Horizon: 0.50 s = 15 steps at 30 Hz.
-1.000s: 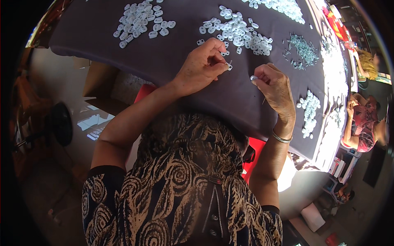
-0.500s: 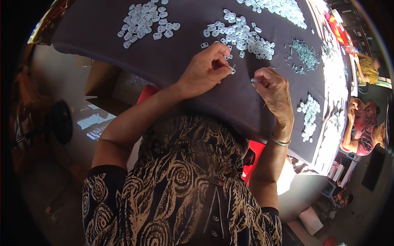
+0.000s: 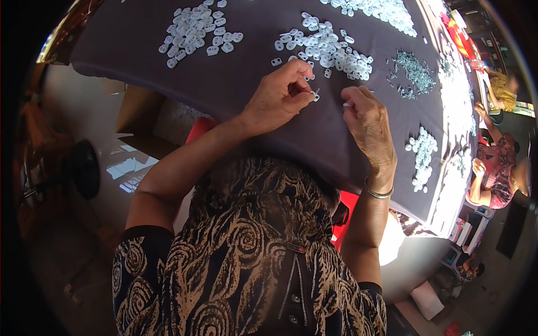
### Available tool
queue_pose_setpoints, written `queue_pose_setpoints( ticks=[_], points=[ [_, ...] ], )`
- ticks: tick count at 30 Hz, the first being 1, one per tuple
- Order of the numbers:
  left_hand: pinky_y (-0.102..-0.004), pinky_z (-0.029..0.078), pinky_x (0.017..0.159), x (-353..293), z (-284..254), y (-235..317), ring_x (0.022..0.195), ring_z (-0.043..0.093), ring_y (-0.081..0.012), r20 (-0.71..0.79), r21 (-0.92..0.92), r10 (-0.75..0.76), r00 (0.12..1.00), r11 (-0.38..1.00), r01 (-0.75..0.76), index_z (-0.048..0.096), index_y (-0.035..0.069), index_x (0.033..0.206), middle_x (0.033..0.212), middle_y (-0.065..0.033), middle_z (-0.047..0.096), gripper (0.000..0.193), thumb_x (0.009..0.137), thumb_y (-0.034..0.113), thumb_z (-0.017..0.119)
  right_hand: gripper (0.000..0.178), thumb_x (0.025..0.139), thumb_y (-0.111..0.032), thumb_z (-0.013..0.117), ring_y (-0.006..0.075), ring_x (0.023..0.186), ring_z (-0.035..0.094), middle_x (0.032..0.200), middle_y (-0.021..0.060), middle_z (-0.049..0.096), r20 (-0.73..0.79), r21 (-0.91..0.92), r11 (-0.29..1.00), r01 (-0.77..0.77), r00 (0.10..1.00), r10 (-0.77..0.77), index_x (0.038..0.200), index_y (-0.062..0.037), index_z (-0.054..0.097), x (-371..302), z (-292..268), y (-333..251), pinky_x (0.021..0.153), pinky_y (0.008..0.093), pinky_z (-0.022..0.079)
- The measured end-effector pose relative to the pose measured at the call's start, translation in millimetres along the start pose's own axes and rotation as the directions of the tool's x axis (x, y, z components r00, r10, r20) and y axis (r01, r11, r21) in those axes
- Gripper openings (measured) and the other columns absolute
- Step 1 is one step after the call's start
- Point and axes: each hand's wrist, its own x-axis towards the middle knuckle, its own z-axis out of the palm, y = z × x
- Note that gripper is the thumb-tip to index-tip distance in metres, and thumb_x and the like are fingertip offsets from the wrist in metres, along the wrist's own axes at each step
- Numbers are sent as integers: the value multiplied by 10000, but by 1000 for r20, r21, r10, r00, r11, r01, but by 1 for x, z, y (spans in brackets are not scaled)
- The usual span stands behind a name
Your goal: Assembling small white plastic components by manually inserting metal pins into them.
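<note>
Over the near part of the dark tablecloth, my left hand [image 3: 276, 96] pinches a small white plastic piece with holes [image 3: 316, 97] between thumb and forefinger. A thin pin-like bit sticks up from that piece. To its right, my right hand [image 3: 370, 124] is closed with the fingertips around a small pale piece [image 3: 346, 105], mostly hidden by the fingers. A gap separates the two hands. Just beyond them lies a loose heap of similar white pieces [image 3: 330, 49].
More white pieces form a heap at the far left [image 3: 193, 31], a large one at the back [image 3: 386, 15] and a small one at right [image 3: 423, 159]. Thin grey-green metal bits [image 3: 414, 74] lie in a pile. Another person in red [image 3: 496, 168] sits at the right edge.
My right hand has turned and shifted slightly left, so its pale piece shows less. My left hand has barely moved. The person in red has moved their hands apart.
</note>
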Motion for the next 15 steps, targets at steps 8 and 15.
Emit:
queue_pose_setpoints(
  ticks=[8,15],
  points=[
    [-215,467,563,-1,-1,0,666,538,-57,16,27,4,1000,1000,-4,483,32,1070,783,-18,587,266,840,17,616,159,756,27,686,80,638,558,753,21,570,5,253,956,-151,988,155,898,11,617,-3,0,10,598,241,458],
    [-191,453,551,-2,0,-2,658,522,-44,32,64,53,998,996,-55,481,46,1086,800,-10,578,279,849,5,623,102,784,11,680,61,649,540,790,19,585,-21,215,968,-132,990,139,877,4,640,-1,2,5,599,223,442]
  ],
)
